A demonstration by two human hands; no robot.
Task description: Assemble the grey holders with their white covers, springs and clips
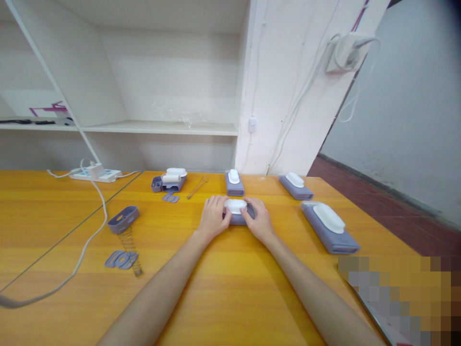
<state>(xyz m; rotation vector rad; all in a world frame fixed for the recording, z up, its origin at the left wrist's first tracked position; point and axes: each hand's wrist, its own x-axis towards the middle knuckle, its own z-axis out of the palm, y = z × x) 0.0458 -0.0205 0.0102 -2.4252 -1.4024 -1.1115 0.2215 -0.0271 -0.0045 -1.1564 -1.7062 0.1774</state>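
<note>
In the middle of the wooden table, a purple-grey box (237, 220) lies with a white ribbed oval piece (236, 206) on its top. My left hand (215, 216) grips its left side, the thumb against the white piece's edge. From the other side my right hand (260, 221) holds the same box, its thumb also by the white piece. Both hands are closed, and the box's ends are hidden behind the fingers.
Similar boxes lie behind (235, 185), at back right (296, 187) and at right (329, 228). Left are a purple-grey end cap (123, 219), a coil spring (127, 240), flat plates (120, 260) and a white cable (95, 235). An opened box (174, 181) and another spring (197, 188) lie at the back.
</note>
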